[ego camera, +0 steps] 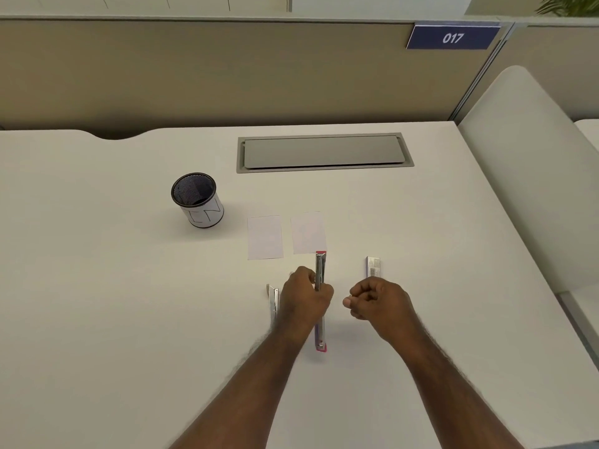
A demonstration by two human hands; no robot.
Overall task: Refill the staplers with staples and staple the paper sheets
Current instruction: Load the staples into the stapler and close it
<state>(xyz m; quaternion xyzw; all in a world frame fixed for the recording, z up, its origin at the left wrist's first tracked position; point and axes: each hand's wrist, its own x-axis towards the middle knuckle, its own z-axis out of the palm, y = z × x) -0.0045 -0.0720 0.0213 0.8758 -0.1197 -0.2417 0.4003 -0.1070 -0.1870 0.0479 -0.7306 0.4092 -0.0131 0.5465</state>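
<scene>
A pink stapler (320, 270) lies swung fully open and flat on the white desk (129, 286), its metal channel facing up, pink tips at both ends. My left hand (304, 298) grips it at the hinge in the middle. My right hand (376, 299) hovers just to its right, fingers pinched together; whether staples sit between them is too small to tell. A second, white stapler (273, 303) lies open to the left of my left hand. A small staple box (373, 266) rests beyond my right hand. Two small paper sheets (265, 237) (308, 232) lie side by side farther back.
A black mesh cup with a white paper label (197, 199) stands at the back left. A grey cable hatch (324, 152) is set into the desk at the back. A beige partition (227, 72) closes off the far side, and a white panel (518, 163) borders the right.
</scene>
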